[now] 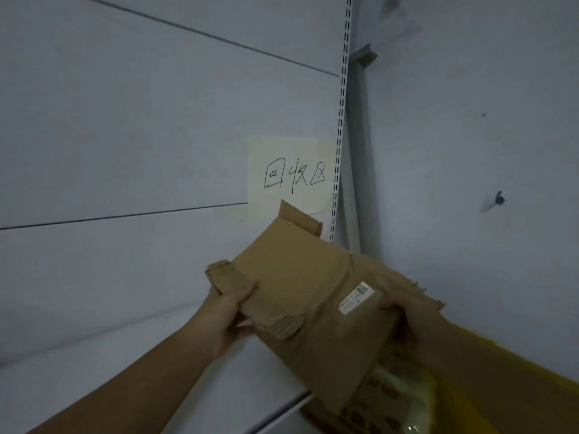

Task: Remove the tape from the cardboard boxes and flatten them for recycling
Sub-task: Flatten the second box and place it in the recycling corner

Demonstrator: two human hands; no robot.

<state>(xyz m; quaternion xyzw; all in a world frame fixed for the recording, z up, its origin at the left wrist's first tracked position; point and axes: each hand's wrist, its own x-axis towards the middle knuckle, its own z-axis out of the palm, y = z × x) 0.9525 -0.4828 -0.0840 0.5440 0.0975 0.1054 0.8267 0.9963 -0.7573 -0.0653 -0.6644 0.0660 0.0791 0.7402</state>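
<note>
While the left hand (230,311) grips the left edge of the flattened cardboard (297,277), its thumb lies on top of a folded flap and its fingers curl underneath. Several flat layers are held together as one stack; edges of at least two pieces show, but the exact count cannot be told. The stack spans the gap between both hands, and its long axis runs away from the person: the far end tilts up toward the wall, the near end dips down. One paper sign (291,173) with handwritten characters hangs on the wall just above the far end. One white label (357,297) sits on the top face, just beside the right hand (404,314), which grips the right edge with fingers curled over it. Below this hand lies a yellow container (501,371).
</note>
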